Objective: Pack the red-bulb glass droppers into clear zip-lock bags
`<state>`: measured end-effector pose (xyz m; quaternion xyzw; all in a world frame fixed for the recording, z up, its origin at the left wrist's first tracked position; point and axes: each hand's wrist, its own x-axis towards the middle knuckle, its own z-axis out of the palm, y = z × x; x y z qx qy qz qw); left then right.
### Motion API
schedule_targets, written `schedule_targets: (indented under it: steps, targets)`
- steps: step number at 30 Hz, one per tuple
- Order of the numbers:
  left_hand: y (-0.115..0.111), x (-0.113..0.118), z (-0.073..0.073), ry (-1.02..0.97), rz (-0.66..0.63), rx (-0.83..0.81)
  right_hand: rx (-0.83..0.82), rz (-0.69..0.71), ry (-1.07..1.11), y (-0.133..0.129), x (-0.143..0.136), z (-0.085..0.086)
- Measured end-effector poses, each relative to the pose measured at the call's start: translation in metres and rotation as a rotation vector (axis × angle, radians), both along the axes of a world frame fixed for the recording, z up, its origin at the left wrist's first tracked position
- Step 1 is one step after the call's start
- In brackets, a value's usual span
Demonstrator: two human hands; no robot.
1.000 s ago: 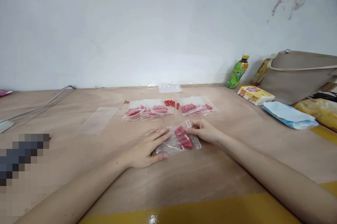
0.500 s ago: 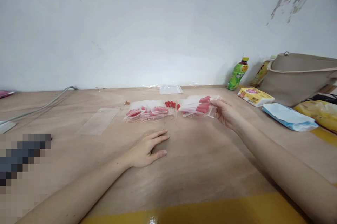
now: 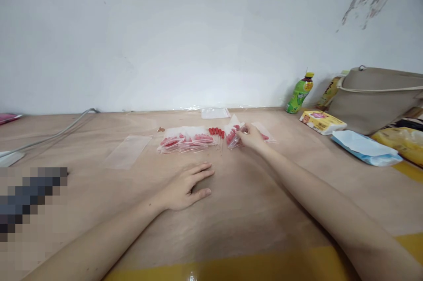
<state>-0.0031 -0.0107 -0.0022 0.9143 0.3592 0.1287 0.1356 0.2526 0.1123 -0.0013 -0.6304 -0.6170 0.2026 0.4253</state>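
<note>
While our left hand (image 3: 187,189) rests palm down on the brown wood-toned table (image 3: 231,210) with its fingers spread, our right hand (image 3: 254,137) reaches farther forward, its grip pinching the small clear plastic zip bag of red bulbs (image 3: 234,133). We have that bag just to the left of the right grip, fingertips on its right edge; its far corner sticks up, slightly tilted. More red bulbs show through clear plastic to the right of our fingers, though our hand hides part of what lies there.

Just left of the bag we see a loose row of slender clear droppers with red bulbs (image 3: 216,133), bulbs pointing away from us. Beside them, to the left, lies an overlapping pile of clear zip bags (image 3: 187,140), each layer showing red bulbs inside; we cannot count them. Farther left, near the pile, a flat translucent plastic sheet-like bag (image 3: 128,152) lies on the table, well apart from our right grip.
</note>
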Motion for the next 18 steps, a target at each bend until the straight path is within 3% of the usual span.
schedule_targets:
  steps: [3,5,9,12,15,18]
  targets:
    - [-0.001,0.001,0.001,-0.053,0.010,0.084,-0.121,-0.001,-0.015,-0.007,-0.009,0.003]
    - [0.001,-0.001,0.003,-0.142,0.097,0.225,-0.171,0.002,-0.079,-0.015,-0.007,0.007]
    - [0.019,-0.020,0.012,-0.297,0.498,0.498,-0.128,-0.024,-0.366,-0.032,0.007,0.014]
    - [0.041,-0.053,0.017,-0.179,0.862,0.576,-0.022,-0.067,-0.512,-0.045,0.017,0.015]
    - [0.062,-0.093,0.012,-0.006,1.057,0.533,0.216,-0.063,-0.565,-0.055,0.019,0.006]
    - [0.076,-0.126,0.001,0.113,1.147,0.292,0.469,0.072,-0.587,-0.061,0.017,-0.007]
